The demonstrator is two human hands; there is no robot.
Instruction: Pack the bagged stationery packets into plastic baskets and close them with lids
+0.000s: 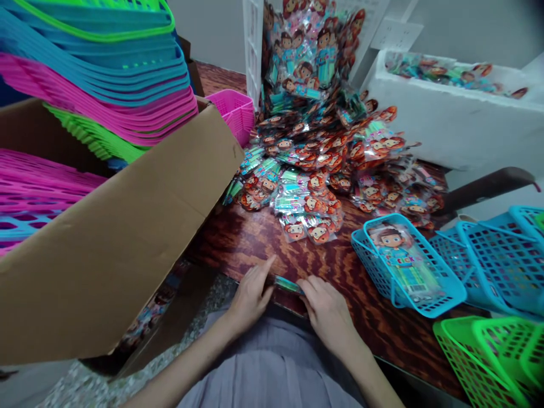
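Observation:
At the front edge of the table, my left hand point(251, 296) and my right hand point(326, 309) grip opposite ends of a thin stack of plastic packets point(288, 284). The stack is seen edge-on and shows green and blue; how many packets it has is hidden. Ahead of my hands lies a big loose pile of clear packets point(306, 195) with cartoon figures on them. To the right of my right hand, a blue plastic basket point(457, 294) holds packets printed with a dark-haired cartoon figure point(393, 249).
Left, an open cardboard box point(170, 215) holds tall stacks of coloured baskets point(140, 90). A pink basket point(236, 113) stands behind it. Right are more blue baskets point(497, 255), green baskets point(476, 345), a dark brown bar point(488, 187) and a white foam box point(442, 119) of packets.

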